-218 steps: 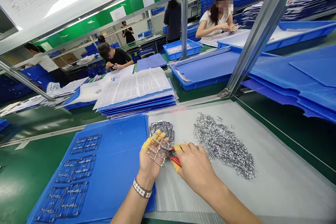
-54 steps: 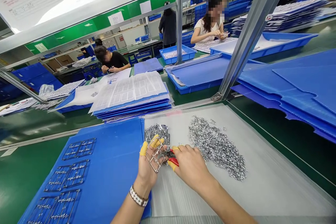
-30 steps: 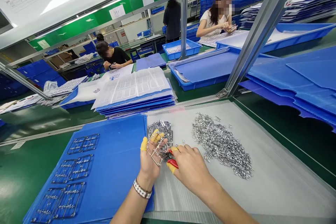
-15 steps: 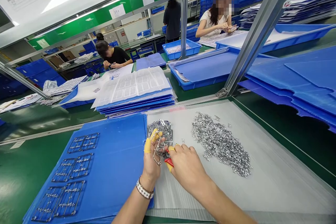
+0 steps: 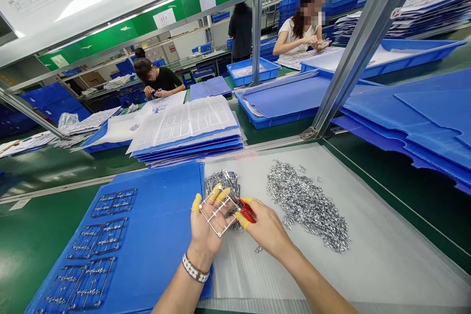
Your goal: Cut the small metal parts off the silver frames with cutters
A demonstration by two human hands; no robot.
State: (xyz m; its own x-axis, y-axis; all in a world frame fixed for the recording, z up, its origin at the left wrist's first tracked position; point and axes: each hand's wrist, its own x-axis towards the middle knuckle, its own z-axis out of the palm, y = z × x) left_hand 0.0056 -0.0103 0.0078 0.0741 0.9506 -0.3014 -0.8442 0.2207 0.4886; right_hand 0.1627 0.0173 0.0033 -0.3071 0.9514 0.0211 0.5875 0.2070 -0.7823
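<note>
My left hand (image 5: 206, 230), palm up with yellow finger cots, holds a silver sprue frame (image 5: 220, 212) by its edges. The frame is tilted, and its thin crossbars look mostly bare. My right hand (image 5: 268, 228), also in yellow finger cots, is closed around red-handled nippers (image 5: 247, 211) at the frame's right edge; their jaws are hard to make out. Behind my left fingers lies a heap of sprue frames (image 5: 230, 179) on the translucent sheet (image 5: 294, 279). A few small silver pieces (image 5: 258, 249) show just below my right hand. To the right is a large pile of small silver pieces (image 5: 305, 201).
Several dark-looking sprue frames with parts (image 5: 91, 284) lie in pairs on the blue sheet (image 5: 162, 235) at left. A stack of blue and white sheets (image 5: 187, 127) stands behind. A metal post (image 5: 353, 59) rises at right near blue sheets (image 5: 412, 113). Co-workers (image 5: 162, 81) sit beyond.
The held frame has turned flatter, and my left fingers have spread out. My right hand and the nippers have drawn slightly to the right. Small silver pieces now show below my right hand.
</note>
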